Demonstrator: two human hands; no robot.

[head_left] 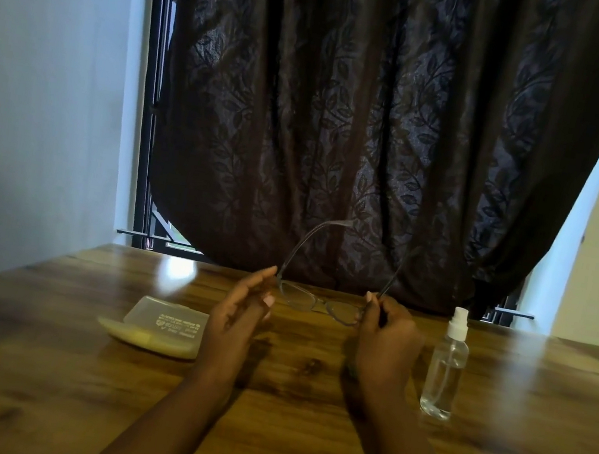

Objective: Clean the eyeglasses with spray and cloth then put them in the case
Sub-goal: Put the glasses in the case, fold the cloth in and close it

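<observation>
Grey eyeglasses (321,301) crosswise — temples away, upward.

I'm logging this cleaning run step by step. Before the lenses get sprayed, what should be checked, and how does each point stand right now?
1. Eyeglasses held off the table at both ends: ok; left hand and right hand each have a grip at a hinge.
2. Temples unfolded, lenses reachable: ok.
3. Spray bottle upright, near the right hand: ok.
4. A hand free to take the bottle: not ok, both hold the frame.
5. Cloth at hand: cannot tell, none plainly visible.
6. Case ready on the left: ok; open or closed, cannot tell.
</observation>
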